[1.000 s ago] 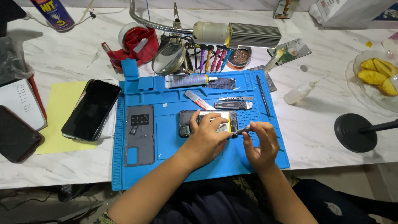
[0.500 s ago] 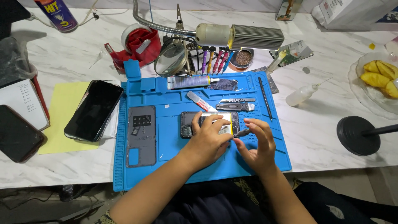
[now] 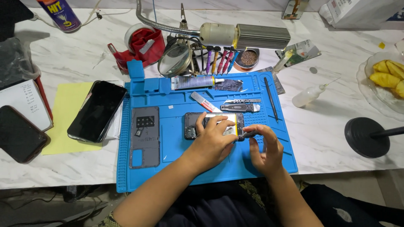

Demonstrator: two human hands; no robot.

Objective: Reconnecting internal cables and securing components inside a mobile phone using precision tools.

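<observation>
An opened phone body (image 3: 194,124) lies on its side in the middle of the blue repair mat (image 3: 176,147). My left hand (image 3: 213,139) rests flat over it, fingers pressing its inner parts. My right hand (image 3: 264,148) sits at the phone's right end and pinches a small dark tool (image 3: 249,134) against that edge. A grey back cover (image 3: 144,136) lies to the left on the mat. Above the phone lie a flat metal pry tool (image 3: 240,107), a spudger (image 3: 204,102) and a glue tube (image 3: 193,82).
A black phone (image 3: 97,110) rests on yellow paper left of the mat, another phone (image 3: 17,133) further left. Behind the mat stand a magnifier (image 3: 174,60), screwdrivers (image 3: 220,59), a red tape dispenser (image 3: 141,45) and a lamp (image 3: 244,35). A squeeze bottle (image 3: 309,95), black stand base (image 3: 367,137) and fruit dish (image 3: 387,80) are right.
My right hand has shifted slightly along the phone's right end with the small tool. My left hand stays pressed on the phone. The view has drifted a little.
</observation>
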